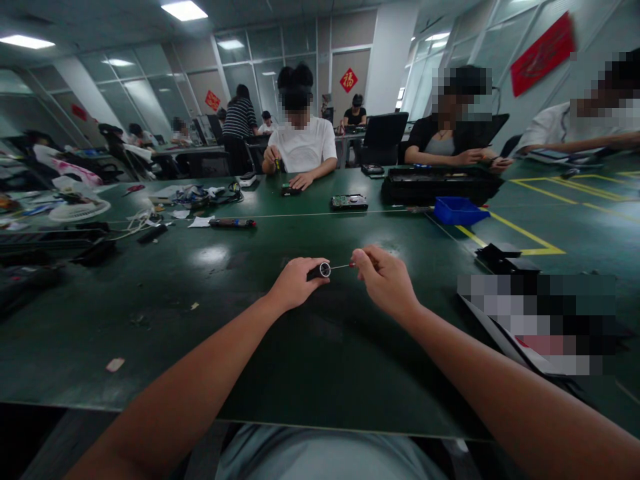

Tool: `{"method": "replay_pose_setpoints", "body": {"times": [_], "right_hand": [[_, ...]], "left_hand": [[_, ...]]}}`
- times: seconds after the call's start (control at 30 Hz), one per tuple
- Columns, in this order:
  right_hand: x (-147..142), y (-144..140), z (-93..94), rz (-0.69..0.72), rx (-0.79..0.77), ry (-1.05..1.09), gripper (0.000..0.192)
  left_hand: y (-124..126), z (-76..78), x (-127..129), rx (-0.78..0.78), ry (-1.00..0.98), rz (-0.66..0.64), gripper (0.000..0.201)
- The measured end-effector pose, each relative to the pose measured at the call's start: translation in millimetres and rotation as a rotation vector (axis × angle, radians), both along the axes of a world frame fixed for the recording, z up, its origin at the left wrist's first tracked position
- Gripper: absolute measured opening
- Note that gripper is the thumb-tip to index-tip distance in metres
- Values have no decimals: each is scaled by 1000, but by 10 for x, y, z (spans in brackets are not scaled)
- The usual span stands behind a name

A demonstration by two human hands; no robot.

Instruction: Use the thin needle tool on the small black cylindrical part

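My left hand point(294, 283) is closed around a small black cylinder point(325, 270) with a silvery ring at its end, which faces right. Most of its body is hidden by the fingers. Pinched in my right hand point(386, 279) is a thin screwdriver point(342, 267) with a bit of red showing at the fingertips; its handle is mostly covered. The metal shaft points left, its tip at or very close to the ringed end; whether they touch I cannot tell. Both hands are just above the green table point(345, 373).
Ahead lie a hard drive point(349, 201), a dark tool point(233, 223) and a blue bin point(459, 211). A long black part point(440, 185) sits behind the bin. Cables point(193, 195) and a white fan point(79, 208) are at left. Co-workers sit across the table.
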State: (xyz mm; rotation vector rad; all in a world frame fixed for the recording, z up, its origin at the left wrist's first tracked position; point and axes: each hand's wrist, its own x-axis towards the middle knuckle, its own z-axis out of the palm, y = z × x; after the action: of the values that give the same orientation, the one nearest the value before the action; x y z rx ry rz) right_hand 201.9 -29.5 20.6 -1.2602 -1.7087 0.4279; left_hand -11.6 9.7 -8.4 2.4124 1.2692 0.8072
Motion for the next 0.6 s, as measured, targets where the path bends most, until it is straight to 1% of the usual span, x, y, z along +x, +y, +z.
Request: {"method": "replay_pose_setpoints", "body": {"times": [0.07, 0.2, 0.33, 0.47, 0.6], "right_hand": [[-2, 6, 2, -29, -7, -24, 35], [-12, 4, -12, -7, 7, -19, 23], [-12, -11, -32, 5, 12, -5, 23], [-12, -9, -40, -3, -6, 15, 27], [-30, 6, -47, -55, 29, 98, 17]], "left_hand": [[1, 1, -1, 0, -4, -5, 39], [8, -6, -5, 3, -10, -15, 39], [17, -17, -13, 6, -29, -5, 39], [22, -26, -10, 9, -21, -30, 39], [26, -39, 0, 11, -24, -33, 40]]}}
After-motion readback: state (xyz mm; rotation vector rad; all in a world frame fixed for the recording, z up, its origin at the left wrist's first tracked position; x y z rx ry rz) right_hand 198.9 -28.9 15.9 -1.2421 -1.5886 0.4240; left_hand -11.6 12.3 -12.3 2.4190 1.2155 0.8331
